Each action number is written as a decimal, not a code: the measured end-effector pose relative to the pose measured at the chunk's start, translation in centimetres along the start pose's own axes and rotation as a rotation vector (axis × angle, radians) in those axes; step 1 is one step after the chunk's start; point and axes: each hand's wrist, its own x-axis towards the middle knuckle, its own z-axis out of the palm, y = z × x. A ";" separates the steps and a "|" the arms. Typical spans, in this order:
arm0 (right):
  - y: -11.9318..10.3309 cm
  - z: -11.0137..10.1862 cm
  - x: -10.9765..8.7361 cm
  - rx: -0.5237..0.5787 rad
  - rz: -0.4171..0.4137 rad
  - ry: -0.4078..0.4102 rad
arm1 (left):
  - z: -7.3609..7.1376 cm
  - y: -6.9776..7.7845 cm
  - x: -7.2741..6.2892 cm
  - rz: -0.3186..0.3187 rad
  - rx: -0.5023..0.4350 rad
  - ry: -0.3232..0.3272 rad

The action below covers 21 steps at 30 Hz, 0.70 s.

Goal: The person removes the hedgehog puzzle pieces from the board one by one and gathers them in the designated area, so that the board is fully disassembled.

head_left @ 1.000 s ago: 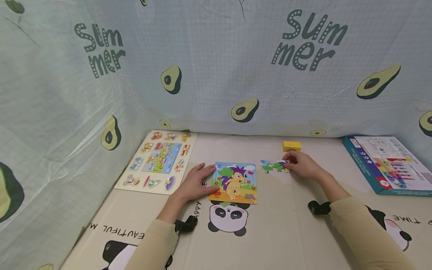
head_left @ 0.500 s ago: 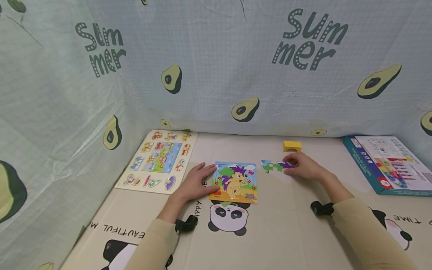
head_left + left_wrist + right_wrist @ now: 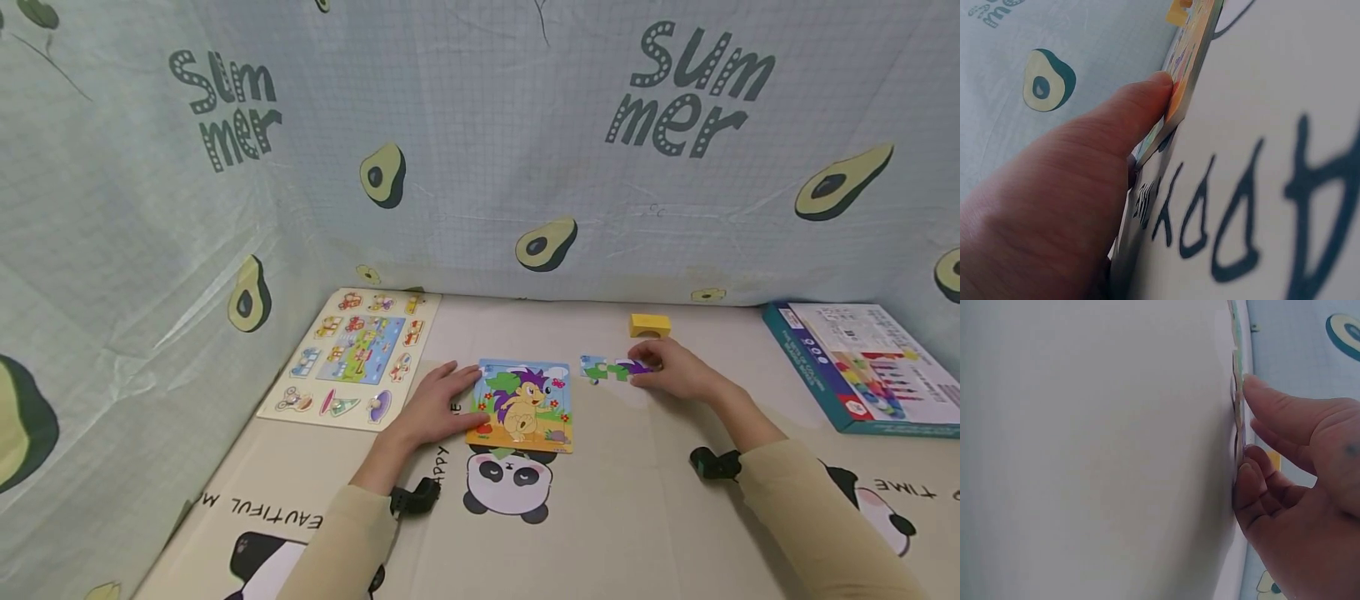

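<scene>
My left hand (image 3: 431,410) lies along the left edge of a square hedgehog puzzle (image 3: 525,410), fingers extended. In the left wrist view, its thumb touches the orange border of the puzzle (image 3: 1184,87). My right hand (image 3: 678,371) pinches a purple jigsaw piece (image 3: 636,366) flat on the table, partly covered by the fingers. To its left, green-and-blue jigsaw pieces (image 3: 595,368) lie in line with it; whether they interlock is too small to tell. In the right wrist view, the pieces (image 3: 1239,406) show edge-on beside the thumb and fingertips.
A yellow block (image 3: 649,324) with an arched cutout stands just behind my right hand. At the left lies a wooden peg board (image 3: 393,333) with vehicle and toy pictures. A flat teal-edged box (image 3: 873,367) is at the right. Patterned cloth walls rise behind the table.
My right hand has shifted slightly right over the jigsaw pieces, and more of the purple piece shows between its fingers. The left hand and hedgehog puzzle have stayed in place.
</scene>
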 end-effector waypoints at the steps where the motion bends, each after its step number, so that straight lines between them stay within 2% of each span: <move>1: 0.0 0.0 0.0 0.005 0.002 0.003 | 0.0 0.0 0.0 0.001 0.000 -0.001; 7: -0.6 0.2 0.3 0.037 -0.010 0.038 | 0.1 -0.1 0.1 0.008 -0.003 -0.002; 13: -2.3 0.6 0.8 0.074 -0.055 0.060 | 0.1 -0.1 0.1 0.008 -0.003 -0.007; 21: -4.8 2.3 2.2 0.103 -0.055 0.060 | 0.0 -0.1 0.1 0.003 -0.011 -0.007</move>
